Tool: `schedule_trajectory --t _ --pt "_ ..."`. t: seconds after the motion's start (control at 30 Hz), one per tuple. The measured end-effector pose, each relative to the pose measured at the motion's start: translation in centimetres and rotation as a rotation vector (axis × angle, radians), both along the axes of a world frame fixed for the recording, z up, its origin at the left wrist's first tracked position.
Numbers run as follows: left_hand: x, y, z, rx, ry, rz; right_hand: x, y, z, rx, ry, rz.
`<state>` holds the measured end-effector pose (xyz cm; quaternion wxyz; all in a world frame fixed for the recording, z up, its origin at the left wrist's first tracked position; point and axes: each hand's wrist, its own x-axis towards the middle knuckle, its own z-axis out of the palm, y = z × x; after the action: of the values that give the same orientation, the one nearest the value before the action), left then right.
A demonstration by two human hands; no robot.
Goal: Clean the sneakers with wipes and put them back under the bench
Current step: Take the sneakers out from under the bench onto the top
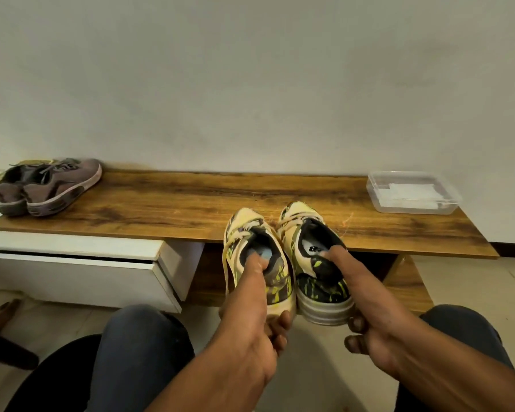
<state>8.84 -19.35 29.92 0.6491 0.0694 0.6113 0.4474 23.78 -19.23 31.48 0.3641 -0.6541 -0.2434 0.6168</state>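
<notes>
I hold a pair of cream sneakers with green and black print in front of the wooden bench (161, 200). My left hand (250, 328) grips the heel of the left sneaker (244, 230), with a finger inside its opening. My right hand (369, 316) grips the heel of the right sneaker (304, 218) the same way. Both toes point toward the wall, above the bench's front edge. A clear plastic box of white wipes (412, 193) stands on the bench at the far right. A second pair, purple-grey sneakers (48, 185), lies on the bench's left end.
Under the bench sit a white drawer unit (81, 269) on the left and an open gap with wooden side panels (408, 281) in the middle. My knees in dark trousers (140, 337) frame the tiled floor. A dark object (0, 331) lies at the left edge.
</notes>
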Motion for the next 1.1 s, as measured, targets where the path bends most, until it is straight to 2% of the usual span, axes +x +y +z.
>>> schedule_trajectory --t 0.33,0.53,0.73,0.97,1.1 --pt "1.6 8.5 1.8 0.154 0.129 0.002 -0.4 7.7 0.7 0.196 -0.002 -0.174" --pt "3.1 16.3 0.1 0.181 0.165 0.013 0.4 15.7 -2.1 0.236 0.06 -0.275" --pt "4.1 23.4 -3.5 0.177 0.189 -0.018 0.6 22.3 -6.6 0.177 0.097 -0.371" --pt "4.3 27.5 -8.4 0.054 0.159 -0.084 2.3 27.0 -11.4 0.116 -0.097 -0.358" --pt "3.7 28.9 -10.2 0.052 0.203 -0.084 3.0 28.3 -12.9 0.116 -0.236 -0.285"
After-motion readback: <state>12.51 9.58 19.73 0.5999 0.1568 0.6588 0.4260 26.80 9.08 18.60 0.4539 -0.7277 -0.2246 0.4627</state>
